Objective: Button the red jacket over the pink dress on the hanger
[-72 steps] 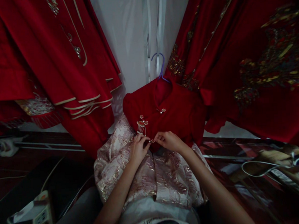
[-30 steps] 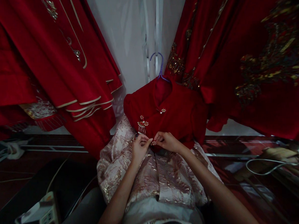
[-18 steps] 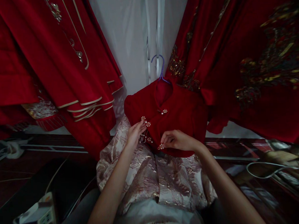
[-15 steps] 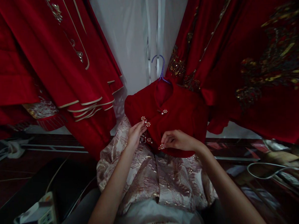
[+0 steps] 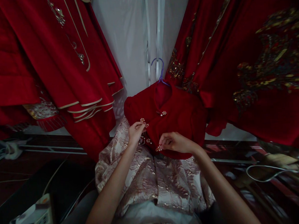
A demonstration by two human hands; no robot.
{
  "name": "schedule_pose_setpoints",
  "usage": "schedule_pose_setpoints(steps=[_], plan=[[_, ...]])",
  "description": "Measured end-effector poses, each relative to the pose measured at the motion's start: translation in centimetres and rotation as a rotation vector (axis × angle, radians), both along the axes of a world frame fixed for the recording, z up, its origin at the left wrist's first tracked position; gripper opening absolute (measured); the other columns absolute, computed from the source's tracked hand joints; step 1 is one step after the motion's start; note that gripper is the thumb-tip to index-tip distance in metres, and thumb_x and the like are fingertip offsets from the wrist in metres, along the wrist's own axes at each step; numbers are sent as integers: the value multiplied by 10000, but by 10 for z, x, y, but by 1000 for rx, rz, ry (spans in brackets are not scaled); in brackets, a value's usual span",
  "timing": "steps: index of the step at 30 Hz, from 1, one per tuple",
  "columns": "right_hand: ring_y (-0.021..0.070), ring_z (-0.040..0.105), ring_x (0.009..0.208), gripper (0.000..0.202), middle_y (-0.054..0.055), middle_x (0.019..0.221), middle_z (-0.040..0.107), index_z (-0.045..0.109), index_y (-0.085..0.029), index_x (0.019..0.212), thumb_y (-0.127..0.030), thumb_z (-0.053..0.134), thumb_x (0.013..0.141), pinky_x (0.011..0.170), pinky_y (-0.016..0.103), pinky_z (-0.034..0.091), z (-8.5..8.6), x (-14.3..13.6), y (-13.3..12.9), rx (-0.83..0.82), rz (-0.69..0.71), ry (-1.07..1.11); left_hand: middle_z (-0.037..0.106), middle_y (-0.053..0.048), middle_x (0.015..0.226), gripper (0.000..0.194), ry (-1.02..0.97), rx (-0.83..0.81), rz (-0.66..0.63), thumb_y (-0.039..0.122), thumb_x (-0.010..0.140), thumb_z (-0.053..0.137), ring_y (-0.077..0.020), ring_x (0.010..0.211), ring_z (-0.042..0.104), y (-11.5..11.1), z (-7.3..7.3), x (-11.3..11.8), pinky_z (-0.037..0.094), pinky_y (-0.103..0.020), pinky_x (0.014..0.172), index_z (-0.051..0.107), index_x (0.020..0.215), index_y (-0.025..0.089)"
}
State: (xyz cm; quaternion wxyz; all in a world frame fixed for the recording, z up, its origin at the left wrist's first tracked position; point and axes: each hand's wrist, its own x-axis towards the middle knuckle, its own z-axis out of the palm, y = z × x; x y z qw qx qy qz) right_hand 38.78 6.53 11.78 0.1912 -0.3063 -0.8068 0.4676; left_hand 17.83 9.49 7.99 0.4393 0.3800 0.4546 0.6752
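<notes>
A short red jacket (image 5: 180, 120) on a purple hanger (image 5: 161, 71) lies in front of me, its top toward the grey-white wall. Under its hem spreads a pale pink brocade skirt (image 5: 143, 179) with shiny threads. My left hand (image 5: 135, 133) is closed in a pinch at a beaded flower fastener (image 5: 143, 120) on the jacket's left front edge. At the lower hem, my right hand (image 5: 174, 142) pinches another beaded fastener (image 5: 158, 148), whose looped tip sticks out past the fingers. One more flower fastener (image 5: 163, 113) sits closed below the collar.
Red garments with cream edging (image 5: 95, 78) hang at the left. At the right hangs a red garment with gold sequin embroidery (image 5: 269, 62). A power strip (image 5: 43, 214) with a white cable lies at the lower left, and a white cable loop (image 5: 258, 176) at the right.
Both hands keep their pinches. My right hand has shifted slightly left with the lower fastener, and the left fingers sit a little lower on the beaded edge. The view has tilted slightly.
</notes>
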Motion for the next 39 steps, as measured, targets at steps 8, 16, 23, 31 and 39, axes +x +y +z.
schedule_pose_setpoints(steps=[8, 16, 23, 31, 39], plan=[[159, 680, 784, 136, 49, 851, 727, 626, -167, 840, -268, 647, 752, 705, 277, 517, 14, 15, -6, -127, 61, -113, 644, -38, 805, 204, 567, 251, -30, 361, 754, 652, -127, 692, 604, 11, 24, 17, 529, -260, 639, 651, 819, 168], [139, 670, 726, 121, 23, 788, 719, 625, -166, 820, -202, 643, 706, 653, 240, 497, 19, 23, -8, -227, 77, -199, 502, -70, 995, 195, 1457, 684, -15, 304, 834, 583, -215, 969, 473, 28, 80, 28, 468, -323, 787, 650, 1000, 229], [136, 660, 704, 134, 25, 768, 708, 621, -155, 842, -160, 604, 709, 639, 242, 488, 23, 29, -9, -230, 82, -211, 521, -105, 1009, 180, 1745, 768, -132, 283, 871, 510, -253, 1011, 468, 39, 98, 28, 370, -407, 906, 629, 921, 157], [136, 647, 759, 159, 57, 840, 698, 591, -145, 913, -153, 573, 755, 703, 266, 505, 7, 28, 2, -134, 3, -131, 589, -43, 856, 78, 1497, 873, -307, 232, 857, 534, -195, 924, 539, 53, 95, 19, 317, -417, 1042, 592, 888, 191], [127, 556, 683, 165, 26, 783, 617, 611, -173, 902, -311, 547, 839, 649, 266, 467, 13, 27, 9, 374, -358, -34, 562, 0, 733, 181, 1689, 1000, -165, 201, 928, 382, -136, 763, 564, 50, 98, 12, 303, -439, 1090, 536, 837, 175]])
